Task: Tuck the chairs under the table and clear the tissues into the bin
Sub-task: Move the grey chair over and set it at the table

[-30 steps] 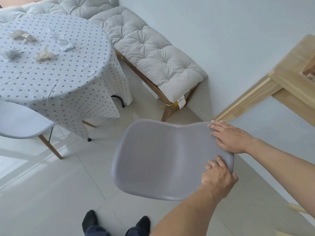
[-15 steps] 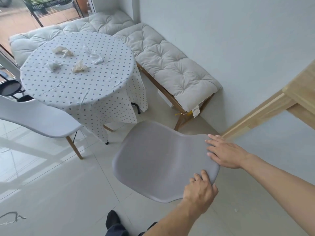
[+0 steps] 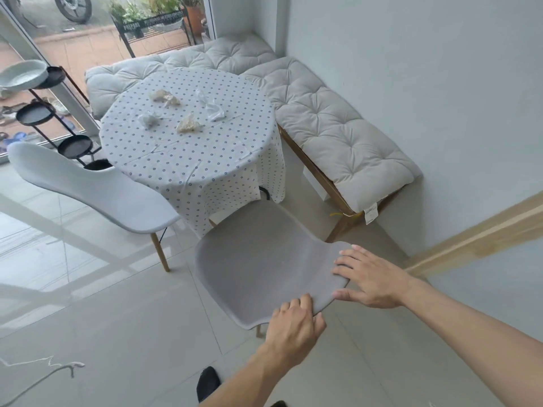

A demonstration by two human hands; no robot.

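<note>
A grey plastic chair (image 3: 258, 259) stands in front of me, its seat pointing toward the round table (image 3: 188, 160) with a dotted white cloth. My left hand (image 3: 295, 326) grips the near edge of the chair's backrest. My right hand (image 3: 373, 279) grips the backrest's right end, fingers on top and thumb below. The seat's front edge sits just at the hanging cloth. A second, lighter chair (image 3: 97, 189) stands at the table's left, pulled out. Several crumpled tissues lie on the table: two beige ones (image 3: 164, 96) (image 3: 189, 124) and two white ones (image 3: 150, 120) (image 3: 213, 110). No bin is in view.
A cushioned corner bench (image 3: 332, 133) runs along the wall behind and right of the table. A black tiered stand (image 3: 44, 113) with round trays sits by the glass door at left. A wooden rail (image 3: 476, 233) crosses at right. A cord (image 3: 44, 374) lies on the tiled floor.
The grey chair has slid forward toward the table with both hands on its backrest. My view has lifted, bringing the glass door and stand into sight.
</note>
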